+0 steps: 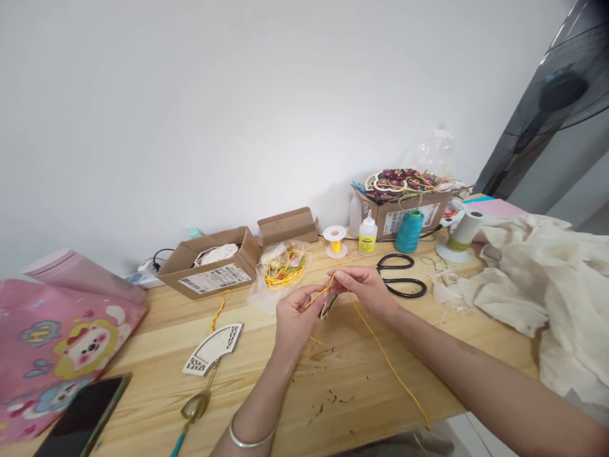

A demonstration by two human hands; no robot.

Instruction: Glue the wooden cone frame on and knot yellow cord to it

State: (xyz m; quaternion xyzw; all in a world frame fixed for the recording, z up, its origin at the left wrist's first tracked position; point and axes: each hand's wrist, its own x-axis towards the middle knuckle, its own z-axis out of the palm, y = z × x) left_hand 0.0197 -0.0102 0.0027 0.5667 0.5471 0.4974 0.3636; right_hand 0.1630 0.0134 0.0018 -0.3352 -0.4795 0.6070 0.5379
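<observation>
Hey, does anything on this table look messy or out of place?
Yes. Small dark scraps lie scattered toward the front of the table, like unswept debris; I can't tell what they are. The yellow cord seems to trail over the front edge, and the off-white cloth at right lies in a crumpled heap.

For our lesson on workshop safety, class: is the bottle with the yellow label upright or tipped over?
Upright. The bottle stands on its base on the wooden table, its white nozzle pointing up.
</observation>
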